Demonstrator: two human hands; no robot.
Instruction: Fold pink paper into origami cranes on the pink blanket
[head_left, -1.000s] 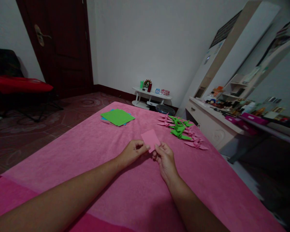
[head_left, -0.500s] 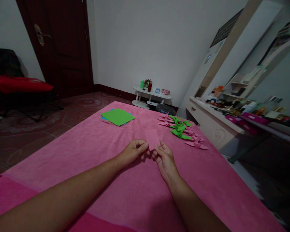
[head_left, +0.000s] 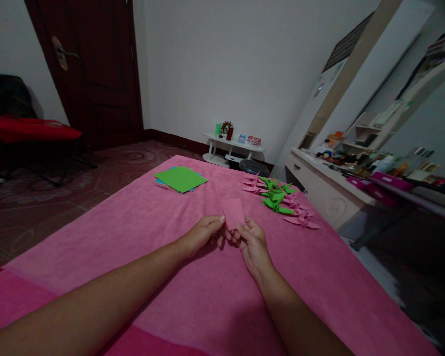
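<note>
A small folded rectangle of pink paper (head_left: 233,212) stands tilted between my two hands, just above the pink cloth (head_left: 193,287). My left hand (head_left: 208,231) pinches its lower left edge, thumb on the near side. At the lower right corner my right hand (head_left: 252,242) grips it between thumb and fingers. Farther off to the left lies a stack of square paper sheets (head_left: 181,179), green on top with blue showing underneath. To the right, several folded paper cranes, green (head_left: 275,200) and pink (head_left: 302,219), sit clustered together.
A dressing table (head_left: 326,183) crowded with bottles and boxes stands along the right. Against the far wall is a low white shelf (head_left: 233,141) holding small items. A chair with red fabric (head_left: 29,128) and a dark door (head_left: 92,74) are at left.
The pink paper has shifted slightly left and turned a little, with a layer now showing at its left edge. My left thumb has moved slightly up along that edge.
</note>
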